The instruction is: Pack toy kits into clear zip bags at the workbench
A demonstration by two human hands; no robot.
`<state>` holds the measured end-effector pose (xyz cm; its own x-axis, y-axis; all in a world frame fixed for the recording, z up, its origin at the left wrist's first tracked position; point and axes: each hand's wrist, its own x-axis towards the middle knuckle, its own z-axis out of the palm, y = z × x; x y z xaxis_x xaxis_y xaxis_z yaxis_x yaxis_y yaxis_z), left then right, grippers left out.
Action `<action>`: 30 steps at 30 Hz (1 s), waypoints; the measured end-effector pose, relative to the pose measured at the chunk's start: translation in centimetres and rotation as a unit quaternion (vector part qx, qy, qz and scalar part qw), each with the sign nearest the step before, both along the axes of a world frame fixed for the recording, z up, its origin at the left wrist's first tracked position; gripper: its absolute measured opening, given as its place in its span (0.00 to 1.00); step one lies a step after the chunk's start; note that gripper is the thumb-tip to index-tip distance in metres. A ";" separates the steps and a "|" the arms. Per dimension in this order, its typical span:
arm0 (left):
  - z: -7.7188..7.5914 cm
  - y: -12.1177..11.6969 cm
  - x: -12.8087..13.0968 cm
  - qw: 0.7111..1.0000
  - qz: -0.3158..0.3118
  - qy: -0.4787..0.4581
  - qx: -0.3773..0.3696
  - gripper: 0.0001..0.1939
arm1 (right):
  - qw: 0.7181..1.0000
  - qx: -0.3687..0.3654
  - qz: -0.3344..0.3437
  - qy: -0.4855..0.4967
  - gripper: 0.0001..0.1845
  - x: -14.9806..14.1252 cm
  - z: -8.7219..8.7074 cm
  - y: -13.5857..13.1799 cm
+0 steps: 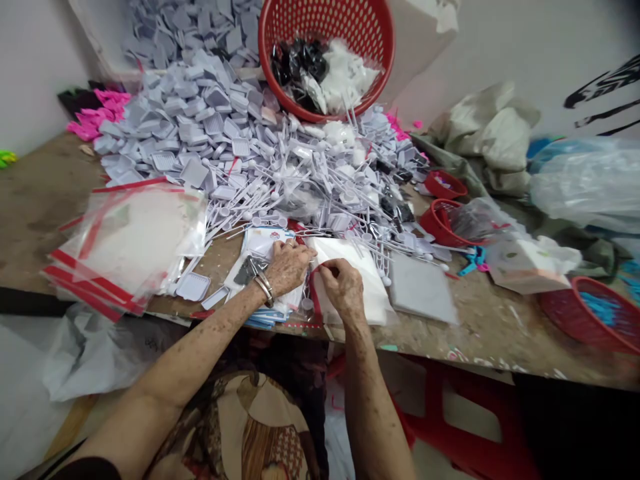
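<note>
A clear plastic bag with a red edge (316, 293) lies at the front of the table, holding pale plastic pieces and a black packet (251, 269). My left hand (289, 268), with a ring and a metal bracelet, rests across the bag, its fingers bent toward the red edge and gripping there. Close on the right, my right hand (343, 287) pinches that edge between thumb and fingers. Under the bag, printed cards (267, 238) with blue borders stick out. A stack of white sheets (370, 283) lies beneath and beside my right hand.
Flat red-edged bags (135, 233) are stacked at left. Behind spreads a big heap of pale grey plastic trays (200, 127) and thin plastic spoons (320, 180). A red basket (277, 87) tilts over it. Small red baskets (560, 310) and a grey slab (423, 287) stand right.
</note>
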<state>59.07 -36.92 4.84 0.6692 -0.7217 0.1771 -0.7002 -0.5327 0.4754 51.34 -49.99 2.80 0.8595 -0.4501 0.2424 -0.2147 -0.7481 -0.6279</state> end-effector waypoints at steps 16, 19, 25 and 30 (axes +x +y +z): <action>-1.0 6.2 -13.1 0.673 0.084 0.696 -0.234 0.23 | 0.966 0.249 -0.023 0.066 0.16 -11.5 0.6 4.7; -0.6 4.8 -13.0 0.575 0.106 0.748 -0.313 0.25 | 0.927 0.370 -0.047 0.049 0.17 -11.4 0.3 5.1; -0.6 2.8 -12.8 0.496 0.182 0.758 -0.383 0.22 | 0.916 0.396 -0.049 0.022 0.15 -12.0 0.2 5.5; -1.2 2.6 -12.8 0.493 0.182 0.758 -0.386 0.21 | 0.980 0.171 -0.093 -0.044 0.10 -12.4 -1.0 6.2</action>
